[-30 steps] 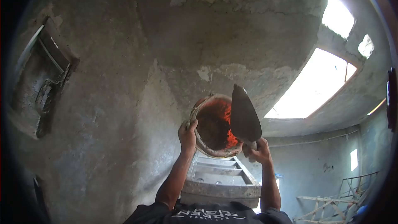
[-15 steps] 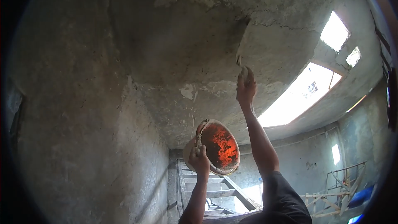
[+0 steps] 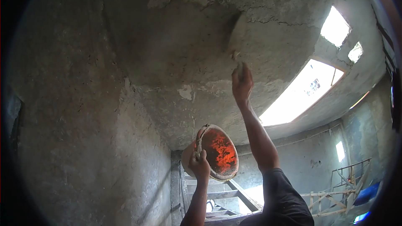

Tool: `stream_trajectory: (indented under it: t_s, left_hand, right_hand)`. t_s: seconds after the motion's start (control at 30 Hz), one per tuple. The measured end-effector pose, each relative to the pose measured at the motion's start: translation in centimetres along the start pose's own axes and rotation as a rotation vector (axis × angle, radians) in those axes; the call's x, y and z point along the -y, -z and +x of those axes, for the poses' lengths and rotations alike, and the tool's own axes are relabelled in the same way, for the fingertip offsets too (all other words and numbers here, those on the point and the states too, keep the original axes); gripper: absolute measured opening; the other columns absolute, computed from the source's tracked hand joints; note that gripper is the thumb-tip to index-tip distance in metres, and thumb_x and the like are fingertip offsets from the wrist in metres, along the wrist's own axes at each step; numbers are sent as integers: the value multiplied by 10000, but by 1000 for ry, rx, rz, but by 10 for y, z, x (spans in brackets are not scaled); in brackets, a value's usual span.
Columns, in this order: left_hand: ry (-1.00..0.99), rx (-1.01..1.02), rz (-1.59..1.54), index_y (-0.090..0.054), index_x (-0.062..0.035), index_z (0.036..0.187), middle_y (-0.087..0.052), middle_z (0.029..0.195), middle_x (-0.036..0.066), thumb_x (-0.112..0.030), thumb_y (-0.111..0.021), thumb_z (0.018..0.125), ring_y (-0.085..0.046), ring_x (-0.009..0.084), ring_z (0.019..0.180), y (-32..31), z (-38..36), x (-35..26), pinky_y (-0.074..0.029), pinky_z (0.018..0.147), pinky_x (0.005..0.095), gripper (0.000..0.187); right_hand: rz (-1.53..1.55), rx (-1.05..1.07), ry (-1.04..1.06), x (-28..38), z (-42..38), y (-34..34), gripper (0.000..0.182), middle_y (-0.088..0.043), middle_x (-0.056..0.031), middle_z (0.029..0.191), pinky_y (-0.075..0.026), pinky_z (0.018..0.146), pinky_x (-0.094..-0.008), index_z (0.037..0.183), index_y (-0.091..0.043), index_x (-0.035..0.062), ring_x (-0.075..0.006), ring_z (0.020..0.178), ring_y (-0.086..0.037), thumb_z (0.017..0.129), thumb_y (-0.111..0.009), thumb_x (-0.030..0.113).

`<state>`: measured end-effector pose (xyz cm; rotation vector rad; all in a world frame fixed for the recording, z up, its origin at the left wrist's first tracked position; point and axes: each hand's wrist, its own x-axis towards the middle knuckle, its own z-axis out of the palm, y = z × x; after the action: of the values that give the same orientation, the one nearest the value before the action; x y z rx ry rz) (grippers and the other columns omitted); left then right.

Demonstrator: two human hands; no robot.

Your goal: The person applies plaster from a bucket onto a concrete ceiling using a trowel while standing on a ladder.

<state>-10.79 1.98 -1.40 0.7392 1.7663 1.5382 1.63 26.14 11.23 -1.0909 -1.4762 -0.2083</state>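
Note:
My left hand (image 3: 200, 165) grips the rim edge of a round bucket (image 3: 220, 152), grey outside and orange inside with dark smears, its mouth tilted toward me. Above and to the right, my right hand (image 3: 242, 81) is raised with its fingers wrapped round the handle of a trowel (image 3: 238, 33). The trowel's long blade lies against the grey plastered ceiling (image 3: 188, 46) and is partly blurred and dark against it.
A wooden ladder-like frame (image 3: 215, 194) stands below the bucket. The rough wall (image 3: 96, 142) rises at the left. Bright openings (image 3: 305, 94) cut the surface at the right. A metal scaffold (image 3: 335, 201) and a blue object (image 3: 368, 194) are at the lower right.
My right hand and the trowel have moved a little left, and the blade now shows broader against the ceiling. The bucket sits slightly lower and further left in view.

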Motion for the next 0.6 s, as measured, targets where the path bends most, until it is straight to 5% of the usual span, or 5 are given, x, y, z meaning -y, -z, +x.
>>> stream_trajectory:
  t_s: [0.2,0.37,0.6]
  left_hand:
    - [-27,36,2,-525,39,724,-493,608,87,-187,-650,836,-439,169,566,-4,0,15,-378,566,347,281]
    - [-34,29,-20,-564,44,759,-535,631,100,-182,-655,832,-469,182,584,-4,-1,15,-395,589,353,254]
    - [12,47,26,-559,44,751,-530,626,95,-178,-651,832,-462,175,579,-3,-4,6,-391,576,352,254]
  right_hand:
    - [-41,-85,-53,-7,24,-6,418,-598,-204,963,-506,663,-415,1218,-543,38,-337,783,-635,829,-641,153]
    - [-18,399,121,-3,-9,-27,471,-580,-187,985,-526,640,-422,1261,-512,87,-352,750,-632,824,-657,186]
    - [18,203,31,3,-4,-25,457,-570,-174,976,-520,623,-421,1242,-528,98,-361,746,-623,814,-672,168]
